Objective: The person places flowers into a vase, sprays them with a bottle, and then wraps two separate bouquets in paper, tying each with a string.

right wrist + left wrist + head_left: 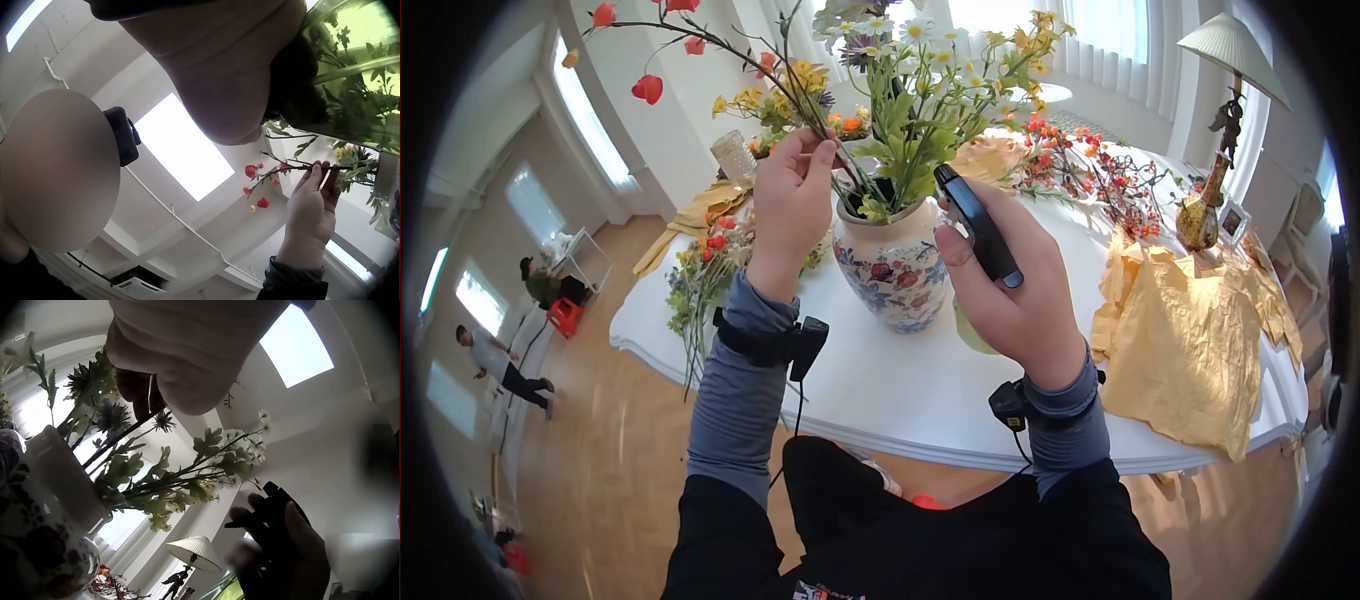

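My left hand (793, 200) pinches the dark stem of a branch with red blossoms (648, 89) above the mouth of a floral-patterned white vase (895, 275). White daisies (917, 32), yellow flowers and green leaves also rise from the vase. Right of the vase rim, my right hand (1025, 270) grips a spray bottle by its black head (980, 225), nozzle towards the flowers. The bottle's translucent green body (356, 62) fills the upper right of the right wrist view. In the left wrist view, fingers of the right hand (300, 550) curl round the black head.
The vase stands on a white table (820, 385). Loose flower stems (700, 275) lie at its left, red-berry sprays (1090, 165) at the back right. Gold cloth (1185, 345) hangs over the right edge, near a lamp (1235, 55). Two people are far off at the left.
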